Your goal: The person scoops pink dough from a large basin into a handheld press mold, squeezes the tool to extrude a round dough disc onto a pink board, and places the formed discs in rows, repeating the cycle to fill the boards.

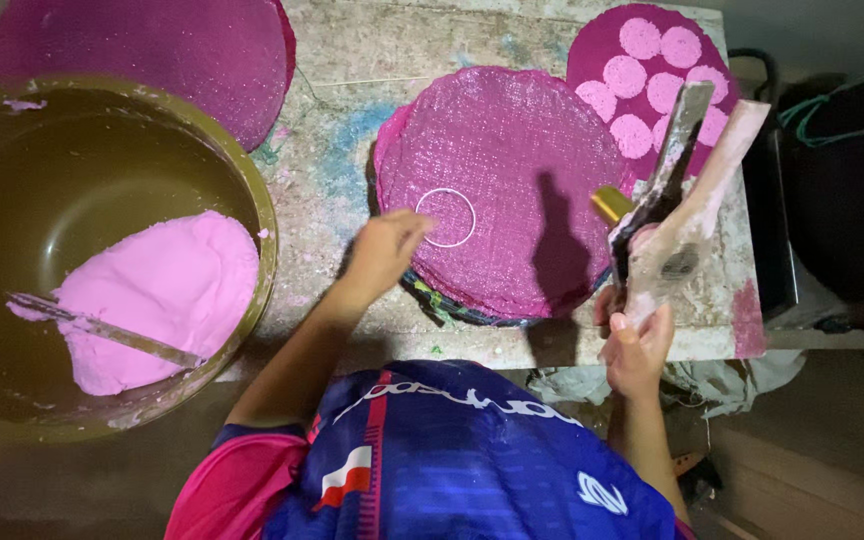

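We see a big olive bowl (252, 190) at the left edge of the stained work table (342, 150), near enough to reach, with a mound of pink paste (162, 300) in it and a flat blade (102, 330) left lying across the paste. In front of the person sits a stack of round magenta mesh sheets (512, 190), laid flat with the top face open. Further right lies another magenta sheet (652, 70) dotted with pale pink discs (642, 40), set aside from the stack. We judge the white ring (446, 217) rests on the top sheet to fix a disc's outline. The left hand (382, 255) touches the ring's edge with pinched fingers, steadying it. The right hand (637, 350) is closed around two paste-smeared scrapers (682, 200), held upright and clear of the sheet.
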